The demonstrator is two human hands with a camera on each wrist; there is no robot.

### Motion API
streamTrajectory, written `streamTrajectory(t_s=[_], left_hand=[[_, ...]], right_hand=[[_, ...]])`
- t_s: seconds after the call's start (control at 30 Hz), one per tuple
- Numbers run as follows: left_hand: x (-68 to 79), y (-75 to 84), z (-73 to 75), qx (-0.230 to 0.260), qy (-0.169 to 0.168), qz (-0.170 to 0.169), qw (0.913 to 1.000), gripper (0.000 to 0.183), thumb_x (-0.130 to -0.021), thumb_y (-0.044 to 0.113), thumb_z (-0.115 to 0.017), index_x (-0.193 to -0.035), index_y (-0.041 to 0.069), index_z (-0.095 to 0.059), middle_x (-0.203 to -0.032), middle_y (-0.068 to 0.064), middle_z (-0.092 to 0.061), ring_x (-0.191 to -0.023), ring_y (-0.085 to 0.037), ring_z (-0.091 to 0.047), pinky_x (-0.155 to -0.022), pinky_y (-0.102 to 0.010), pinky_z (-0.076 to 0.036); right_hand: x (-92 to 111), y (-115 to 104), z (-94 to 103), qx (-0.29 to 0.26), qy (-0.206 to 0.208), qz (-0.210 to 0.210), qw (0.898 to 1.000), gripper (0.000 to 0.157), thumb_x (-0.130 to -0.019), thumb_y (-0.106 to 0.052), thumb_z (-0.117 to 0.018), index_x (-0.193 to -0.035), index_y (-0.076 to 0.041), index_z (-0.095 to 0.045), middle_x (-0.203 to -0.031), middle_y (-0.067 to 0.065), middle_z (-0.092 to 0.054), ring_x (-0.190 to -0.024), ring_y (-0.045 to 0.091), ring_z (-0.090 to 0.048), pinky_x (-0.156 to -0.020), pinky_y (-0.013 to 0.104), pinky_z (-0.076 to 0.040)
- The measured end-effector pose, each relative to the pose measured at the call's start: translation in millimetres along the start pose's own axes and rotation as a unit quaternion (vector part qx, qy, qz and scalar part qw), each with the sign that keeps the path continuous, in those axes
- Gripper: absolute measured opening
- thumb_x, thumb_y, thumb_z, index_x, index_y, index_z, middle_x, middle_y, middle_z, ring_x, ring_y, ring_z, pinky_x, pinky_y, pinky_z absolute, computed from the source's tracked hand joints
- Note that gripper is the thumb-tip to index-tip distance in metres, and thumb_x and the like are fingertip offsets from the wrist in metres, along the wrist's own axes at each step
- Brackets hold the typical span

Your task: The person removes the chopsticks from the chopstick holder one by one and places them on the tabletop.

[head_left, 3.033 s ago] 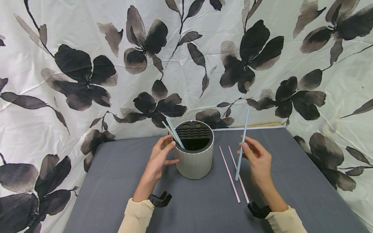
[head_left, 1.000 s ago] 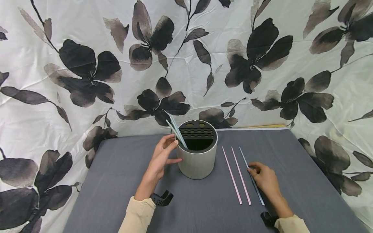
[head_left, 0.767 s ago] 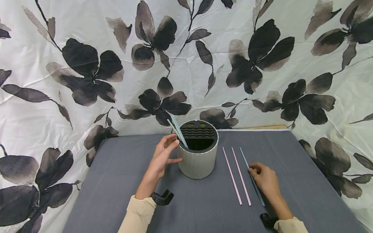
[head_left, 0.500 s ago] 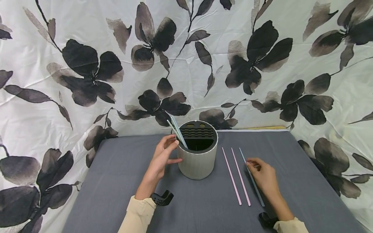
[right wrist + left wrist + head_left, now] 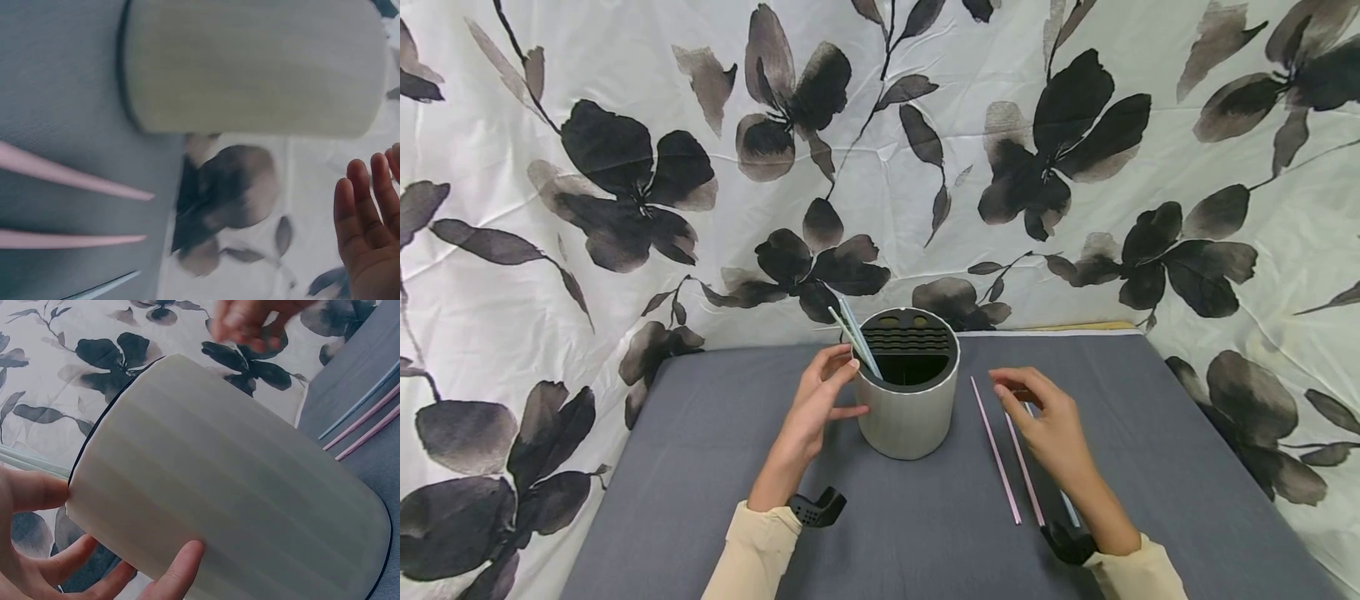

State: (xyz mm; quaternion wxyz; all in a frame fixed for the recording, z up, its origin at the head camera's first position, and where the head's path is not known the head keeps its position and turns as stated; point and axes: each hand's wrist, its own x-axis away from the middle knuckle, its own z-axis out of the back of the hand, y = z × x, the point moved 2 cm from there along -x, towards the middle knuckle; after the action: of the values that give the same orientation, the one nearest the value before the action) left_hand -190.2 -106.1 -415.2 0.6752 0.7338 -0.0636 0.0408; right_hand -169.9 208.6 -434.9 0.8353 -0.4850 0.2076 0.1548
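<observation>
A pale cylindrical utensil holder [image 5: 906,425] with a dark slotted lid stands upright on the grey table. My left hand [image 5: 812,408] holds its left side, thumb at the rim and another finger lower on the wall [image 5: 219,469]. Pale blue and green chopsticks [image 5: 857,333] lean out of the holder beside that thumb. To its right lie two pink chopsticks [image 5: 995,450] and one blue chopstick [image 5: 1070,508], side by side. My right hand [image 5: 1048,421] hovers over them with nothing in it and partly hides them. In the right wrist view its fingers [image 5: 359,200] extend.
The grey table cloth [image 5: 715,467] spreads around the holder. Close behind the table hangs a white curtain [image 5: 925,42] with dark flowers. A yellow strip [image 5: 1090,326] shows along the back edge. Each wrist wears a black camera band [image 5: 817,507].
My right hand sets the blue chopstick down right of the pink ones, lets go, then lifts and moves left toward the holder. The left hand stays in place on the holder.
</observation>
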Motion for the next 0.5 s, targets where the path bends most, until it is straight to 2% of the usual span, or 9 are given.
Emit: streamTrajectory(t_s=[0.17,0.27,0.4,0.5], left_hand=[[0.7,-0.4,-0.1,-0.001,-0.001,-0.002,1.0000,0.047,-0.106,0.024,-0.060,-0.150,0.011,-0.048,-0.155,-0.015,-0.045,-0.144,-0.039,-0.045,-0.083,-0.054,-0.068],[0.6,0.3,-0.2,0.000,-0.002,0.000,1.0000,0.047,-0.106,0.025,-0.060,-0.150,0.013,-0.048,-0.155,-0.014,-0.046,-0.144,-0.037,-0.046,-0.086,-0.057,-0.067],[0.7,1.4,-1.0,-0.001,-0.004,-0.002,1.0000,0.047,-0.106,0.026,-0.060,-0.150,0.013,-0.048,-0.156,-0.014,-0.045,-0.145,-0.037,-0.045,-0.089,-0.060,-0.066],[1.6,1.7,-1.6,-0.001,-0.001,-0.001,1.0000,0.047,-0.106,0.025,-0.060,-0.150,0.012,-0.048,-0.156,-0.014,-0.045,-0.144,-0.037,-0.045,-0.088,-0.058,-0.066]], right_hand=[[-15,-29,-8.5,-0.034,-0.005,0.056,0.998,0.027,-0.097,0.000,-0.071,-0.121,-0.010,-0.075,-0.112,0.005,-0.073,-0.102,0.000,-0.064,-0.092,0.011,-0.055],[-24,-42,-15.9,-0.044,-0.016,0.083,0.995,0.029,-0.096,0.002,-0.072,-0.121,-0.010,-0.074,-0.114,0.005,-0.073,-0.104,0.002,-0.065,-0.094,0.012,-0.055],[-36,-55,-26.3,-0.046,-0.041,0.089,0.994,0.031,-0.096,0.000,-0.072,-0.124,-0.014,-0.074,-0.119,0.000,-0.072,-0.106,0.004,-0.067,-0.094,0.011,-0.056],[-44,-64,-34.1,-0.053,-0.058,0.083,0.993,0.030,-0.097,-0.004,-0.072,-0.125,-0.016,-0.073,-0.120,0.001,-0.072,-0.104,0.008,-0.067,-0.090,0.013,-0.058]])
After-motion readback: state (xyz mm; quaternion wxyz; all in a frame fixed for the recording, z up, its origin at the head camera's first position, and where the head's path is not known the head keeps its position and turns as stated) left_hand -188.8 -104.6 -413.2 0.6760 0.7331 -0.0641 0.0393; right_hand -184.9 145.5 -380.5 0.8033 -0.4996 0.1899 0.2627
